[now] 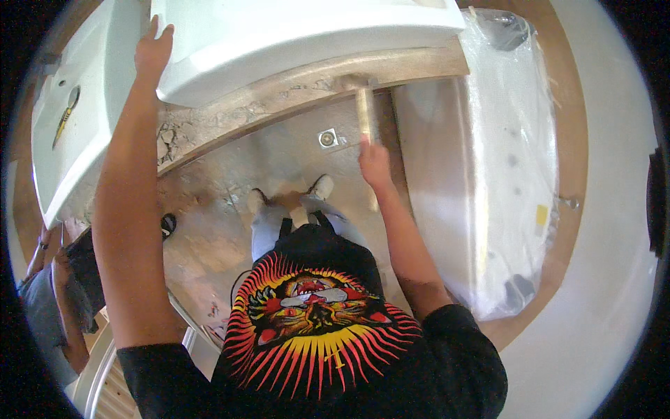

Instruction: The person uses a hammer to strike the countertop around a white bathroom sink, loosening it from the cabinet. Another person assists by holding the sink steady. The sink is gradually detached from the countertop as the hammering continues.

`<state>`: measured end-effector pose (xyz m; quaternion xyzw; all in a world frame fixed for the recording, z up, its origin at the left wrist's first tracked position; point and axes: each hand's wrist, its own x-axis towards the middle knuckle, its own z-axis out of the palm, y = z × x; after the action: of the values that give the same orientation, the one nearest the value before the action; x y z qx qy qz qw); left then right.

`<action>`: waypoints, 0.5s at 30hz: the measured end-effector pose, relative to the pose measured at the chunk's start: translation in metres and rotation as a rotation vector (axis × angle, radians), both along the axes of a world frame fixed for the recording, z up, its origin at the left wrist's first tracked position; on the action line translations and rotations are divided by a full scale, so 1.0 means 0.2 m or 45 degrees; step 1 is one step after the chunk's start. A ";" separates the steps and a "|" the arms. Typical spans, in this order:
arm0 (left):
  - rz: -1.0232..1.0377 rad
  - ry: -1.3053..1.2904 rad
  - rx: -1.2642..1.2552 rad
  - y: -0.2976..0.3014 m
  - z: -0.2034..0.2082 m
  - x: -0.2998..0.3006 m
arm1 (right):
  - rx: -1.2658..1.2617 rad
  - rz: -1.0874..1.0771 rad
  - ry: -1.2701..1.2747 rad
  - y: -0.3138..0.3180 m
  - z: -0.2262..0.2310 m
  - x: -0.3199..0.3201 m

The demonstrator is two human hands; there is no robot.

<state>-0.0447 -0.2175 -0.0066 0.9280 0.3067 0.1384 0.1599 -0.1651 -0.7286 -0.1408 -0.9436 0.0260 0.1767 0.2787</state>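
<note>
A large white washbasin (307, 38) rests on a rough, chipped stone-like ledge (279, 91). My left hand (155, 52) grips the basin's left edge, thumb and a finger showing apart on either side of the corner. Below the basin's front, my right hand (375, 164) is closed around the wooden handle of a hammer (364, 115). The handle points away from me, and the hammer's motion-blurred head lies against the ledge's front, under the basin. Whether the head touches the ledge I cannot tell.
A second white basin (98, 91) stands at left, with a yellow-and-black-handled tool (66, 119) in it. A plastic-wrapped bathtub (513, 167) fills the right side. A floor drain (327, 138) lies ahead of my feet. Another person's arm (66, 307) shows at lower left.
</note>
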 end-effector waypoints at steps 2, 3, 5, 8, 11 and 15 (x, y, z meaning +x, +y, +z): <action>-0.009 -0.063 -0.042 0.04 -0.03 -0.02 | 0.126 -0.041 -0.113 0.03 0.06 -0.05; -0.008 -0.079 0.004 0.02 -0.04 -0.02 | 0.203 -0.067 -0.167 0.06 0.11 -0.05; -0.010 -0.028 0.009 -0.02 -0.06 -0.07 | 0.278 -0.127 0.021 0.05 0.22 -0.01; 0.021 -0.019 -0.009 -0.03 0.02 -0.01 | 0.456 -0.231 0.033 0.00 0.37 0.09; 0.037 -0.017 0.087 0.02 -0.04 -0.04 | 0.913 -0.395 -0.061 0.06 0.70 0.07; 0.061 -0.016 0.241 0.06 -0.09 -0.05 | 1.595 -0.335 -0.436 0.11 0.78 0.16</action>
<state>-0.0557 -0.2052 -0.0241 0.9305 0.3132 0.1765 0.0700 -0.1335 -0.7072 0.0159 -0.6069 -0.0112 -0.0294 0.7942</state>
